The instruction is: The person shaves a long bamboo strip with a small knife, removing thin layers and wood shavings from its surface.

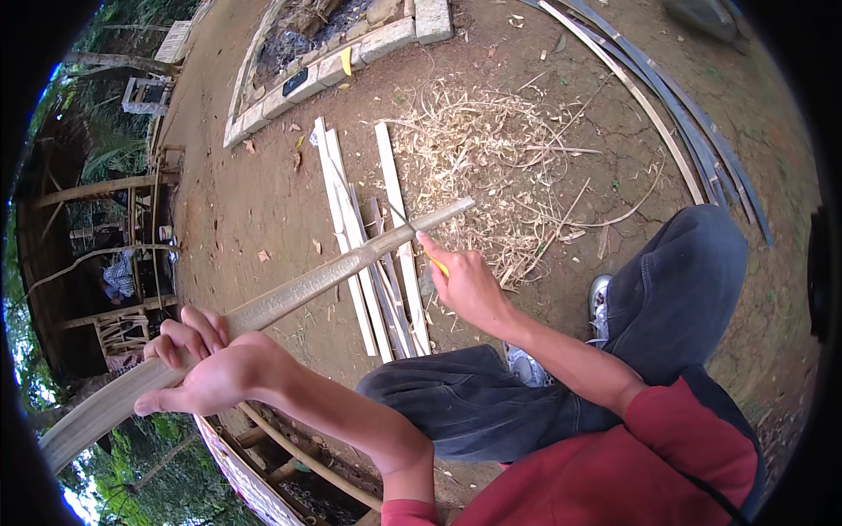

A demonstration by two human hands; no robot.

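A long split bamboo strip (303, 287) slants across the view from the lower left to the upper middle. My left hand (206, 364) is closed around its lower part, fingers curled over the far edge and thumb stretched along the near side. In my right hand (469, 285) is a knife with a yellow handle (438, 266). Its thin dark blade lies across the strip near the far end, and the fist covers most of the handle. The strip's upper face looks pale and rough in the middle.
Curled wood shavings (482, 158) cover the dirt beyond the knife. Several pale strips (392, 188) lie under the bamboo. Long dark strips (693, 131) curve along the right. A stone-edged fire pit (377, 46) bears a phone (296, 81). My bent knees (693, 272) are close by.
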